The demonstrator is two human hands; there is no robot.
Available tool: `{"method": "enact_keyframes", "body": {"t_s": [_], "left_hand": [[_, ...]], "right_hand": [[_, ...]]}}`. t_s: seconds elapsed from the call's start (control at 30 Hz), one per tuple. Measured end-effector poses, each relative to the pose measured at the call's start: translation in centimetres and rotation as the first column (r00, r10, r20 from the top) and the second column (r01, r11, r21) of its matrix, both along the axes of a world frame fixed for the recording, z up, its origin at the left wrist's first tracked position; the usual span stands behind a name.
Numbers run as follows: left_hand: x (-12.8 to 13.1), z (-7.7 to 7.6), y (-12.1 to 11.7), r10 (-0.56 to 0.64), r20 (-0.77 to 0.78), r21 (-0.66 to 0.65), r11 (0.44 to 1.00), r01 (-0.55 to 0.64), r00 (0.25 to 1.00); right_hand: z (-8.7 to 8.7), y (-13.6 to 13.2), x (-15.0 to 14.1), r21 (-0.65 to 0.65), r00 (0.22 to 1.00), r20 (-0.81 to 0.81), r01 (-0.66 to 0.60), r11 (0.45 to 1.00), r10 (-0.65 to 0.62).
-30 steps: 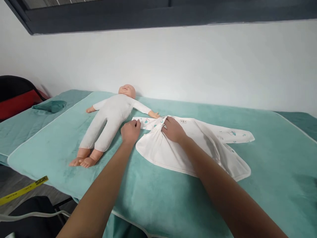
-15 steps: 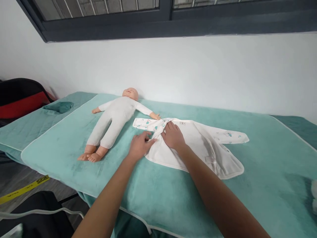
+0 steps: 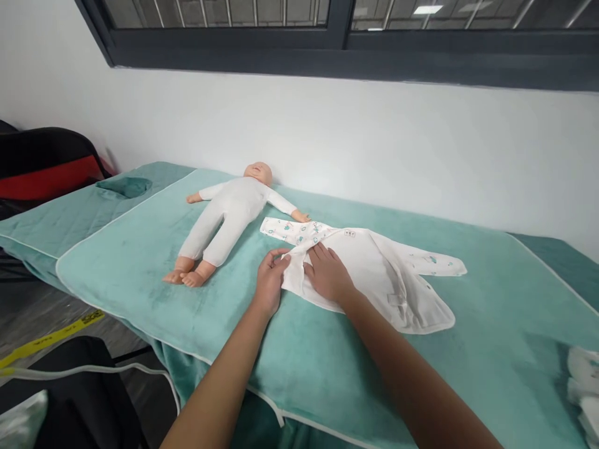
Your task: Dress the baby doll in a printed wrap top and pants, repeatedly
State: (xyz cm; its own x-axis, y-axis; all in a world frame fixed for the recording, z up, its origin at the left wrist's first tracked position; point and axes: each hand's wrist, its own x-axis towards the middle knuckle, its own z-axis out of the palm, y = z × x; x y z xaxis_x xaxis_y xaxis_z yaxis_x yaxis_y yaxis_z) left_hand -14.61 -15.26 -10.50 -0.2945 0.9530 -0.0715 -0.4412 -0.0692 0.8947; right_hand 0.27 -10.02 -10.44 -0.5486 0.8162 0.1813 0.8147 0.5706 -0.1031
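Note:
A white baby shirt (image 3: pixel 374 268) with printed sleeves lies spread open on the green bed cover, its inner side facing up. At its left edge, my left hand (image 3: pixel 271 280) pinches the cloth between thumb and fingers. My right hand (image 3: pixel 330 271) rests flat on the shirt's inside, fingers stretched toward the collar. Beyond my left hand, a baby doll (image 3: pixel 234 206) in a white body suit lies on its back. The doll's hand nearest the shirt is close to the printed left sleeve (image 3: pixel 285 231).
The green bed cover (image 3: pixel 140 268) runs along a white wall under a dark window frame. A black and red chair (image 3: pixel 51 168) stands at far left. White folded cloth (image 3: pixel 583 380) lies at the right edge. A cable (image 3: pixel 93 369) crosses a black seat below left.
The view has shifted a little. My left hand has closed on the shirt's left edge, and that edge is drawn slightly inward. My right hand stays flat on the shirt.

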Motion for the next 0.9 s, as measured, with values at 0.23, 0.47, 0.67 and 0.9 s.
{"method": "enact_keyframes", "body": {"t_s": [0.23,0.47,0.67,0.9], "left_hand": [[0.2,-0.6,0.1,0.185,-0.103,0.067,0.982,-0.178,0.977],[0.1,-0.9,0.1,0.295,-0.212,0.093,0.955,-0.282,0.932],[0.0,-1.2,0.2,0.271,-0.262,0.074,0.963,-0.26,0.926],[0.0,-1.3,0.1,0.277,-0.25,0.087,0.961,-0.264,0.928]], "right_hand": [[0.2,-4.6,-0.4,-0.032,0.991,-0.049,-0.123,0.992,0.122],[0.6,-3.9,2.1,-0.147,1.0,-0.03,0.004,0.989,-0.008],[0.2,0.6,8.7,-0.109,0.921,0.042,0.389,0.915,-0.386],[-0.5,0.4,11.0,-0.041,0.859,0.024,0.511,0.858,-0.511]]}}
